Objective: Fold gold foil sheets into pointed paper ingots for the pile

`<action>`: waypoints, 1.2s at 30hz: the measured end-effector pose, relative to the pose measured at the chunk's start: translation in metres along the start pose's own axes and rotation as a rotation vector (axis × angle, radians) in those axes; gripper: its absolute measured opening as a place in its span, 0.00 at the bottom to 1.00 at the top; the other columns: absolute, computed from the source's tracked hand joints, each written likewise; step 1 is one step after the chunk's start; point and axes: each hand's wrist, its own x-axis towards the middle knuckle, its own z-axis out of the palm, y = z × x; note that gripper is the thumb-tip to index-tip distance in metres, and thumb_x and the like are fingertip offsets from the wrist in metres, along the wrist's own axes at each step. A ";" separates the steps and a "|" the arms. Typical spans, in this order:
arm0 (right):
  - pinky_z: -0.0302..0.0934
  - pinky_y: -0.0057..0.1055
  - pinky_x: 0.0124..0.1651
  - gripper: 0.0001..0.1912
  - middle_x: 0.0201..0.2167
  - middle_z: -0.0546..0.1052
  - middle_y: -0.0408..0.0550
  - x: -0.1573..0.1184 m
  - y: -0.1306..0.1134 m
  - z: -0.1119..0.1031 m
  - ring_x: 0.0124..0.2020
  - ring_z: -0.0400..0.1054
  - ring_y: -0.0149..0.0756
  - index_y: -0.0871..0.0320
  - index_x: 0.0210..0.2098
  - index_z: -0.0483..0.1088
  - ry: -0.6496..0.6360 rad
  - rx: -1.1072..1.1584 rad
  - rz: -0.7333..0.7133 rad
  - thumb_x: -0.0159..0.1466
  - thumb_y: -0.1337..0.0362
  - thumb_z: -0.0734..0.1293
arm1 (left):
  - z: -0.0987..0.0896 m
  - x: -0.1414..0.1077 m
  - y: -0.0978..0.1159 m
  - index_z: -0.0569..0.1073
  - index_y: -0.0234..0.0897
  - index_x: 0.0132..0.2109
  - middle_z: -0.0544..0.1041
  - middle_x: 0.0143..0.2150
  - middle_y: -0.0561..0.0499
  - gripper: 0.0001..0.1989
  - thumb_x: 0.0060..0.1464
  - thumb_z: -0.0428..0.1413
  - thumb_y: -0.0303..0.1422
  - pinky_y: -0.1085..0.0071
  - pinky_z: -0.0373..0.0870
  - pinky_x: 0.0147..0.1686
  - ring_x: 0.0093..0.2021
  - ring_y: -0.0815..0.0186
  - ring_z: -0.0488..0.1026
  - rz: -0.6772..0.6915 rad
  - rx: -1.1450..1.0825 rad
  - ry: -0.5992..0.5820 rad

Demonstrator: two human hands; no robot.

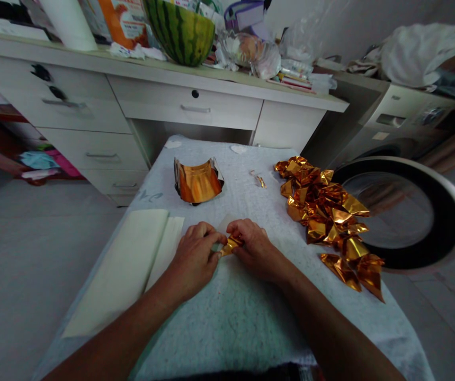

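A small piece of folded gold foil paper (230, 246) lies between my two hands over the cloth-covered table. My left hand (200, 254) pinches its left end between thumb and fingers. From the other side, my right hand (253, 248) grips the right end, its fingers covering part of the foil. Beneath and just behind the foil shows a thin translucent sheet (229, 219). A stack of curved gold foil sheets (199, 182) stands behind my hands. On the right lies a pile of folded gold foil pieces (322, 206).
Pale paper sheets (127, 264) lie at the table's left. Small foil scraps (261, 181) sit near the back. Beyond the table stands a white desk (187, 100) bearing a watermelon half (181, 32). An open washing machine door (406, 211) juts out at right.
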 end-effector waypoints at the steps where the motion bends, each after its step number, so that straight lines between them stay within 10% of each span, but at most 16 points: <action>1: 0.54 0.37 0.50 0.21 0.43 0.70 0.46 0.000 0.000 -0.001 0.45 0.63 0.38 0.53 0.47 0.64 -0.011 0.005 0.000 0.57 0.77 0.63 | 0.000 0.000 0.000 0.75 0.41 0.44 0.69 0.43 0.48 0.14 0.52 0.53 0.23 0.56 0.66 0.48 0.47 0.57 0.65 -0.001 0.003 -0.002; 20: 0.57 0.38 0.51 0.37 0.42 0.71 0.45 -0.001 0.005 -0.006 0.43 0.65 0.35 0.52 0.59 0.58 -0.047 0.081 -0.015 0.52 0.82 0.59 | 0.000 -0.001 -0.004 0.75 0.41 0.46 0.71 0.44 0.48 0.15 0.53 0.52 0.24 0.57 0.65 0.48 0.47 0.57 0.66 0.064 0.040 -0.001; 28: 0.60 0.27 0.33 0.11 0.30 0.68 0.40 -0.003 0.016 0.002 0.30 0.63 0.30 0.55 0.37 0.62 0.230 0.537 0.096 0.54 0.72 0.60 | 0.001 -0.003 0.000 0.74 0.40 0.46 0.72 0.43 0.48 0.14 0.52 0.55 0.25 0.57 0.65 0.48 0.47 0.55 0.66 0.091 0.099 0.019; 36: 0.57 0.37 0.45 0.10 0.34 0.73 0.47 -0.001 0.023 -0.001 0.40 0.63 0.39 0.56 0.35 0.72 0.425 0.043 0.014 0.60 0.73 0.62 | 0.001 -0.003 -0.002 0.75 0.41 0.46 0.72 0.44 0.48 0.10 0.56 0.56 0.28 0.58 0.66 0.46 0.47 0.57 0.67 0.118 0.102 0.000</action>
